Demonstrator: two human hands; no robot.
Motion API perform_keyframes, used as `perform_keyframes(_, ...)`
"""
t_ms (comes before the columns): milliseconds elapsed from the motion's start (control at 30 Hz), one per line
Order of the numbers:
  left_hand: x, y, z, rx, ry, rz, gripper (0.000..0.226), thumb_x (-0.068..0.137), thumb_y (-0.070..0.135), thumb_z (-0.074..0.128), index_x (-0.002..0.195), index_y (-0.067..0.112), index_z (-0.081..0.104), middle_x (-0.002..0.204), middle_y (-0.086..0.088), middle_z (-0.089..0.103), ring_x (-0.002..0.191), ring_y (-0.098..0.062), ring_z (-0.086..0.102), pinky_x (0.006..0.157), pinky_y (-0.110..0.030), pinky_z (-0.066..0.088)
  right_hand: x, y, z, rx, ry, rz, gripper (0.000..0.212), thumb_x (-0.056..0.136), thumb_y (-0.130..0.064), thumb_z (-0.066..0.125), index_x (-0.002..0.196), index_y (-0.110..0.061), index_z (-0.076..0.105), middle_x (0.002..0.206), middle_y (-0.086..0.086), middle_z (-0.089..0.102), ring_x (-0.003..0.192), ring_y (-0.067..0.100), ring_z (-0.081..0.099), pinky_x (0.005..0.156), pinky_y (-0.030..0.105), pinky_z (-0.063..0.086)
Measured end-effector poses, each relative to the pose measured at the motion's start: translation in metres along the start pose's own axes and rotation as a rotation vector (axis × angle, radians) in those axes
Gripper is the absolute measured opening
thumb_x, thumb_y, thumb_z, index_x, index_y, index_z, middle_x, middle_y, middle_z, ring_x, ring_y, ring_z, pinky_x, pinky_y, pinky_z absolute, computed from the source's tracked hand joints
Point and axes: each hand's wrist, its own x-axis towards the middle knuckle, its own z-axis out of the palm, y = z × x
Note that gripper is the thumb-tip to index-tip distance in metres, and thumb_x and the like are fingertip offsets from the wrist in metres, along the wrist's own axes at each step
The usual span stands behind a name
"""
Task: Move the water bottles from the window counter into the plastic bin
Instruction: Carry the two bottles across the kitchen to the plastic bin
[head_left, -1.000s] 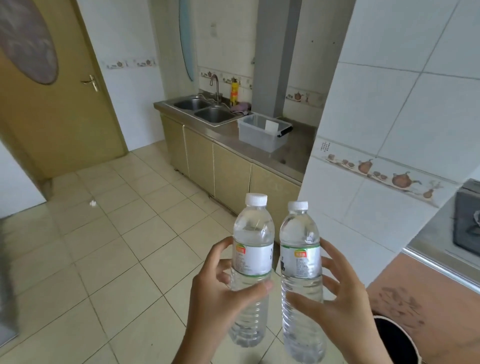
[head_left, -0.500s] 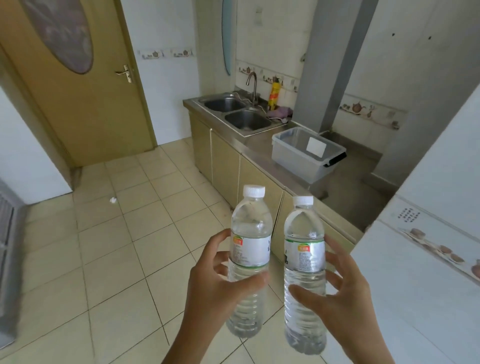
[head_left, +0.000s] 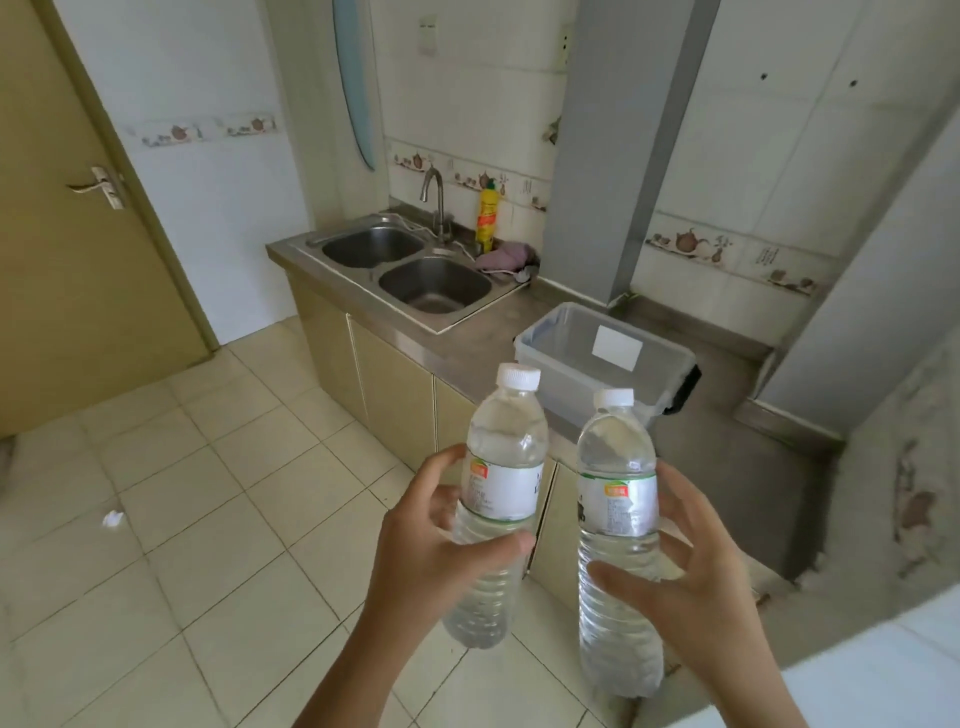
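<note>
Your left hand (head_left: 431, 551) grips one water bottle (head_left: 498, 499), your right hand (head_left: 696, 577) another (head_left: 615, 551), low centre; the plastic bin (head_left: 561, 374) sits just above them.

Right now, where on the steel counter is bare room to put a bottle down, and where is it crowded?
Bare steel lies on the counter right of the plastic bin, up to the wall, and in a narrower strip between the bin and the sink. The bin looks empty. It is crowded behind the sink, where the tap, the yellow bottle and a cloth stand close together.
</note>
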Motion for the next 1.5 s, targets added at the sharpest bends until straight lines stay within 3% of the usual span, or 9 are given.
perform_keyframes(133,0.076,0.005,0.010,-0.061,-0.059,0.005,0.079,0.041,0.040,0.091,0.111,0.057,0.056,0.098,0.005,0.076,0.089,-0.013,0.070,0.088,-0.044,0.057,0.058,0.008,0.005,-0.020,0.107,-0.013,0.093,0.049,0.006,0.088,0.127,-0.029,0.050,0.112,-0.013,0.065,0.097,-0.003,0.063,0.071,0.004,0.046)
perform_keyframes(300,0.170,0.012,0.052,-0.180,-0.173,-0.005,0.076,0.048,0.026,0.092,0.112,0.048,0.059,0.096,0.000,0.078,0.089,-0.022,0.075,0.089,-0.056,0.056,0.134,0.027,-0.004,-0.024,0.202,0.002,0.097,0.048,0.003,0.090,0.130,-0.030,0.049,0.108,-0.014,0.068,0.096,0.004,0.067,0.079,0.021,0.054)
perform_keyframes(567,0.315,0.030,0.151,-0.259,-0.270,0.013,0.074,0.062,0.002,0.091,0.117,0.037,0.056,0.091,0.000,0.079,0.087,-0.020,0.075,0.083,-0.039,0.060,0.274,0.069,-0.034,0.053,0.296,0.050,0.100,0.052,0.005,0.088,0.135,-0.030,0.045,0.113,-0.014,0.063,0.090,-0.003,0.065,0.065,0.008,0.051)
perform_keyframes(667,0.363,0.033,0.185,-0.225,-0.307,0.041,0.080,0.060,0.008,0.093,0.123,0.037,0.054,0.093,0.005,0.077,0.090,-0.022,0.072,0.084,-0.040,0.058,0.322,0.086,-0.046,0.057,0.352,0.064,0.098,0.051,0.004,0.088,0.132,-0.032,0.045,0.116,-0.012,0.062,0.092,0.000,0.066,0.069,0.015,0.054)
perform_keyframes(767,0.404,0.028,0.216,-0.212,-0.323,0.055,0.081,0.049,0.024,0.095,0.111,0.056,0.055,0.099,0.003,0.075,0.096,-0.020,0.069,0.087,-0.038,0.056,0.360,0.102,-0.059,0.023,0.413,0.075,0.100,0.051,-0.002,0.090,0.131,-0.038,0.042,0.119,-0.012,0.061,0.099,0.005,0.063,0.081,0.028,0.053)
perform_keyframes(1000,0.475,-0.002,0.288,-0.153,-0.494,0.054,0.093,0.041,0.039,0.091,0.126,0.032,0.055,0.116,0.013,0.069,0.106,-0.009,0.066,0.085,-0.027,0.053,0.422,0.149,-0.070,-0.022,0.502,0.147,0.096,0.053,-0.009,0.091,0.132,-0.032,0.043,0.122,-0.010,0.060,0.106,0.010,0.062,0.086,0.032,0.053)
perform_keyframes(1133,0.500,-0.028,0.314,-0.129,-0.597,0.025,0.087,0.045,0.022,0.094,0.121,0.037,0.055,0.118,0.016,0.068,0.106,-0.007,0.066,0.080,-0.022,0.054,0.441,0.171,-0.067,-0.026,0.569,0.175,0.093,0.053,0.000,0.089,0.122,-0.040,0.043,0.119,-0.008,0.061,0.103,0.001,0.062,0.079,0.017,0.052)
perform_keyframes(1367,0.514,-0.062,0.334,-0.068,-0.625,0.046,0.081,0.048,0.012,0.095,0.112,0.040,0.055,0.120,0.007,0.063,0.110,-0.008,0.063,0.080,-0.011,0.050,0.453,0.199,-0.055,-0.006,0.618,0.244,0.091,0.054,-0.008,0.090,0.129,-0.028,0.041,0.118,-0.016,0.059,0.105,0.000,0.061,0.085,0.021,0.049)
perform_keyframes(1500,0.514,-0.075,0.341,-0.079,-0.620,0.051,0.078,0.046,0.014,0.095,0.110,0.037,0.056,0.113,0.015,0.065,0.109,-0.008,0.062,0.086,-0.022,0.053,0.456,0.210,-0.050,-0.097,0.700,0.281,0.087,0.052,-0.004,0.088,0.118,-0.035,0.040,0.104,-0.027,0.060,0.097,-0.003,0.060,0.081,0.020,0.050)
